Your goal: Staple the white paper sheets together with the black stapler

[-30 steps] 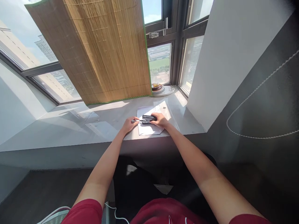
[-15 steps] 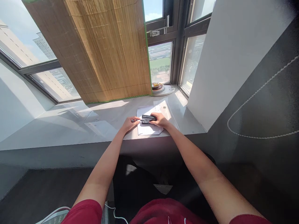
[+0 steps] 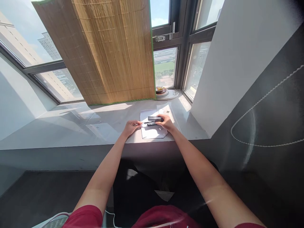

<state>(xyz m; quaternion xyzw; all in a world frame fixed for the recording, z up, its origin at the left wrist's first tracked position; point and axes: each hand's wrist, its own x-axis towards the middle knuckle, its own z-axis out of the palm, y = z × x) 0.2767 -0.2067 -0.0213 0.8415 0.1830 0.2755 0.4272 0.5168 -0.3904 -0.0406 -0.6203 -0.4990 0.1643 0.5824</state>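
A black stapler (image 3: 154, 119) is held over white paper sheets (image 3: 154, 133) on the pale window sill. My right hand (image 3: 165, 123) is wrapped round its right end, and its upper and lower arms stand apart. Just left of the stapler, my left hand (image 3: 132, 126) has its fingers pinched together at the left edge of the paper; what they hold is too small to make out. Beyond my right hand, small dark pieces (image 3: 167, 111) lie on another sheet.
Stacked plates (image 3: 162, 92) stand on the sill (image 3: 106, 109) by the window corner. A bamboo blind (image 3: 118, 57) hangs over the window to the left. At the right, a beaded cord (image 3: 251, 109) loops down in front of the dark wall.
The stapler and my right hand have shifted slightly right, away from my left hand. My left hand has moved a little left relative to the paper. The whole view has tilted slightly.
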